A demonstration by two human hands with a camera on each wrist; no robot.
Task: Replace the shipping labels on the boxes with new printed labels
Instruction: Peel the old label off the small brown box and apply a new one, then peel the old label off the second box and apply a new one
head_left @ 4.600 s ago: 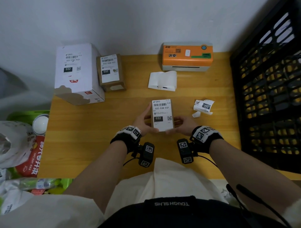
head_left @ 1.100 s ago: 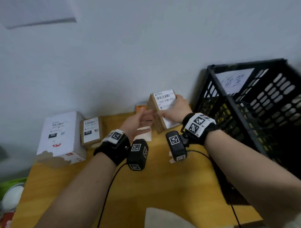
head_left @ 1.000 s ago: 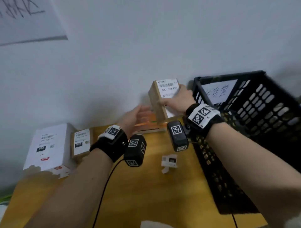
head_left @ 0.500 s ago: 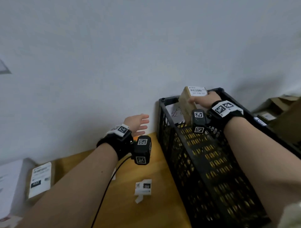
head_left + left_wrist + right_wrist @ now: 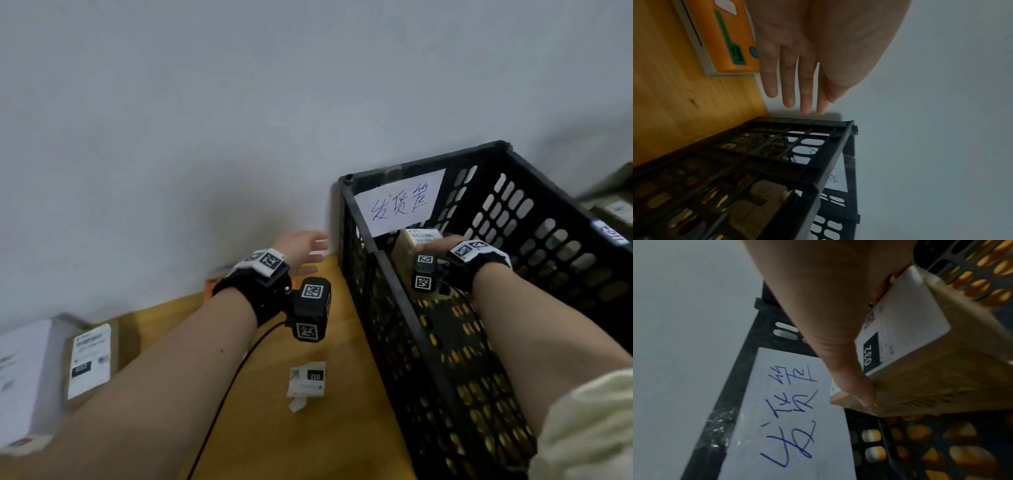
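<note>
My right hand (image 5: 445, 244) grips a small brown box (image 5: 416, 240) with a white printed label (image 5: 898, 331) marked 032, and holds it down inside the black crate (image 5: 383, 270). In the right wrist view the thumb (image 5: 855, 369) lies along the box's edge and the fingers wrap its far side. My left hand (image 5: 303, 250) hovers flat over the table corner, left of the crate, holding nothing. The left wrist view shows its fingers (image 5: 789, 78) straight and together. A peeled old label (image 5: 306, 378) lies crumpled on the wooden table (image 5: 267, 428).
A handwritten paper sign (image 5: 399, 202) is taped inside the crate's far wall. The orange label printer (image 5: 725, 35) sits against the wall. A small labelled brown box (image 5: 90, 359) and a larger white box (image 5: 20, 377) stand at the table's left. More cardboard boxes (image 5: 613, 205) lie behind the crate.
My right hand has carried the labelled box from above the crate rim down into the crate. My left hand let go of the box earlier and stays spread beside the crate.
</note>
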